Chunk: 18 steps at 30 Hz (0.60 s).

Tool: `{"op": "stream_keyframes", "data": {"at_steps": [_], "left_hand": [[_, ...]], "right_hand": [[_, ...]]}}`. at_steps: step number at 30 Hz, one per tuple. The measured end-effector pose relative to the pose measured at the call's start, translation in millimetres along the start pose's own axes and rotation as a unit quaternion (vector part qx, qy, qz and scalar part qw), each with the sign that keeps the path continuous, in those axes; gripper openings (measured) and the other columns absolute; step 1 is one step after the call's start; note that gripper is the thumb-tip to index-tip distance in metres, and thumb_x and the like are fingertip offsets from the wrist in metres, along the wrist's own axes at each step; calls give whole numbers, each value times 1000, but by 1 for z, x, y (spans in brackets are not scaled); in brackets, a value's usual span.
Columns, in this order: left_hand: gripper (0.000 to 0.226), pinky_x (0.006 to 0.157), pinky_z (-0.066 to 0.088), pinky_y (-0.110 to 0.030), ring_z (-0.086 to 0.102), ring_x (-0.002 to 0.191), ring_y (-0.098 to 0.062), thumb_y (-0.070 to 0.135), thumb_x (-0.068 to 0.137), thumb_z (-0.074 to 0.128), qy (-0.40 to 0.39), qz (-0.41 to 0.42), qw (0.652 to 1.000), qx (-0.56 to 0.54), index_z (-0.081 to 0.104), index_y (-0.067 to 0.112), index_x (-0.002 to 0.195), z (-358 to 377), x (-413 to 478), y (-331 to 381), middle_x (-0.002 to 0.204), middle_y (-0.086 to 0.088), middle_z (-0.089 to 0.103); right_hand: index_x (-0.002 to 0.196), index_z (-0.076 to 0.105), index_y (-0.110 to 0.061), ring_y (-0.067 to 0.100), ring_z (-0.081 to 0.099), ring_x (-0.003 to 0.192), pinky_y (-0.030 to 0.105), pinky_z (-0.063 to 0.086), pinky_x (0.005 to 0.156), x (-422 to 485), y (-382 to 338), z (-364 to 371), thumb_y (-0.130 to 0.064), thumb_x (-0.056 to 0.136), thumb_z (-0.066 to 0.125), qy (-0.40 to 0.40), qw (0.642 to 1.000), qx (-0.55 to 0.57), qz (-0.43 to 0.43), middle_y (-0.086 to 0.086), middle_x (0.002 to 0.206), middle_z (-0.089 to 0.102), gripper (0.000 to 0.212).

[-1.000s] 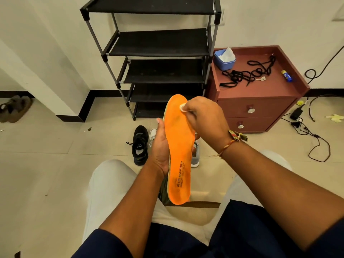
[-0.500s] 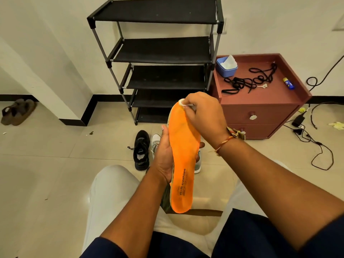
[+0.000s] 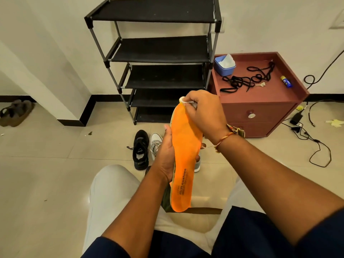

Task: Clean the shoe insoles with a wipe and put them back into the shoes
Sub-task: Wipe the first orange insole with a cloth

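The right hand (image 3: 202,116) has slid the wipe (image 3: 182,99) up to the toe tip of the orange insole (image 3: 186,146), fingers curled and pinching it. The left hand (image 3: 166,155) grips the insole's middle from behind, upright at frame centre, forearm rising from the lower edge.

Head-worn wide-angle camera looks forward and down, close above the insole (image 3: 186,146).

One orange foam insole (image 3: 186,146), one crumpled white wipe (image 3: 182,99), one black lace-up sneaker (image 3: 141,149), two pale grey sneakers (image 3: 155,142), one mostly hidden, two brown sandals (image 3: 15,112), one black five-tier rack (image 3: 162,51), one maroon two-drawer cabinet (image 3: 260,108), one blue plastic tub (image 3: 223,69).
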<state>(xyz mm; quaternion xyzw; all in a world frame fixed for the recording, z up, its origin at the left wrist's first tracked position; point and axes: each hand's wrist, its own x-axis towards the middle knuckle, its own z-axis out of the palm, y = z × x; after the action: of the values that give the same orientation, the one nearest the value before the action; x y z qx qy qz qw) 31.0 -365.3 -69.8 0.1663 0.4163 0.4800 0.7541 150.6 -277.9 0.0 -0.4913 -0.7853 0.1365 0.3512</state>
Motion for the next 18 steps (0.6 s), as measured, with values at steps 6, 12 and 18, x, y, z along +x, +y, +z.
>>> {"op": "stream_keyframes", "data": {"at_steps": [6, 12, 18], "left_hand": [[80, 105, 45, -56, 64, 117, -37, 78, 92, 23, 7, 46, 998, -39, 60, 21, 134, -5, 1, 2, 128, -20, 67], [97, 106, 45, -51, 61, 120, -34, 85, 89, 19, 6, 77, 991, -105, 64, 11, 133, -15, 3, 9, 140, -17, 59], [88, 110, 43, -55, 58, 128, -38, 80, 92, 18, 2, 76, 994, -83, 55, 15, 138, -9, 6, 1, 136, -19, 62]], "right_hand": [[101, 74, -18, 12, 64, 97, 34, 53, 89, -42, -22, 13, -20, 93, 65, -70, 996, 42, -28, -2, 102, 72, 12], [94, 71, -21, 15, 63, 86, 35, 54, 77, -98, -27, 33, -21, 91, 66, -115, 990, 54, -54, -2, 93, 69, 6], [97, 71, -12, 27, 63, 90, 42, 54, 80, -68, -6, 20, -17, 95, 61, -79, 994, -31, -75, 7, 97, 69, 12]]}}
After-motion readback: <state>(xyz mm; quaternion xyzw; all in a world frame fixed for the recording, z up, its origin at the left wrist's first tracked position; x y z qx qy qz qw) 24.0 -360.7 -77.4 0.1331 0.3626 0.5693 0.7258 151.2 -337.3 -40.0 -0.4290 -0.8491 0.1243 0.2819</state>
